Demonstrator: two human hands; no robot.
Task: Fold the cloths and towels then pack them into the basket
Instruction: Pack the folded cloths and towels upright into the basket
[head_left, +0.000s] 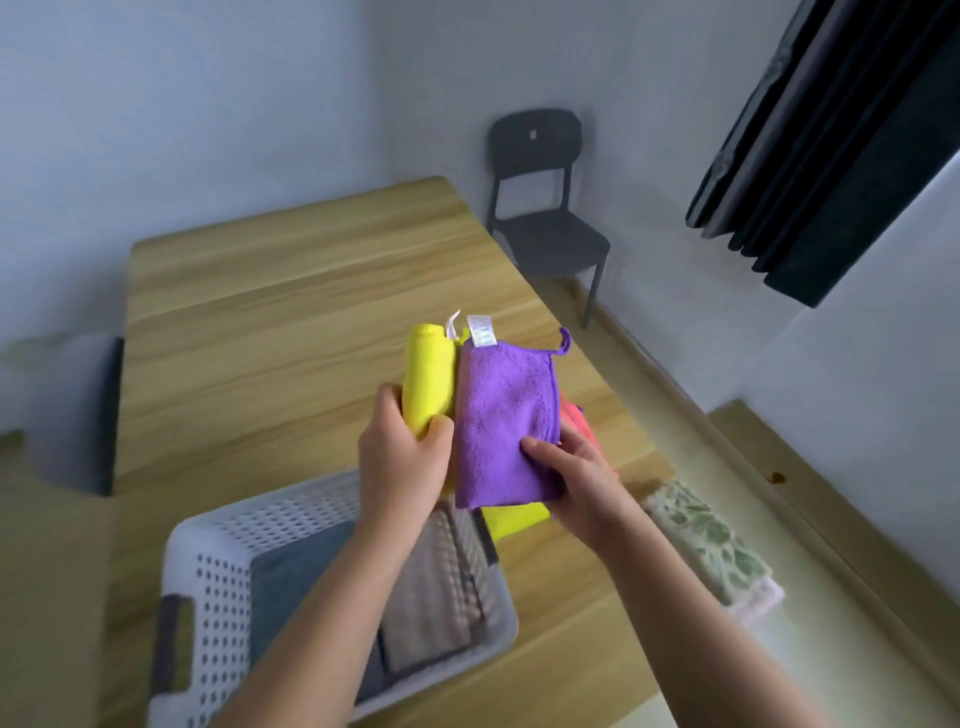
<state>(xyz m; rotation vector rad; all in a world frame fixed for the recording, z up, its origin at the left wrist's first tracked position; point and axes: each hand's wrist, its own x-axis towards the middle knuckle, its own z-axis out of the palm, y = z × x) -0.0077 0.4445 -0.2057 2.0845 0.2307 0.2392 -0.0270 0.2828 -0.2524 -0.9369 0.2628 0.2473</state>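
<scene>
Since these 2 folded cloths are soft, light and likely to spring open, they are best held across the folds. The left hand curls round the yellow cloth and the right hand pinches the purple cloth, thumb on top — both held over the basket's far side.

Folded cloths held above a part-filled basket

A yellow folded cloth and a purple fleecy cloth are held upright side by side, with a coral cloth at their 3 o'clock. At 7 o'clock, a white perforated plastic basket holds a folded grey towel and a beige towel. At 4 o'clock, a leaf-patterned folded towel lies on the tabletop.
</scene>
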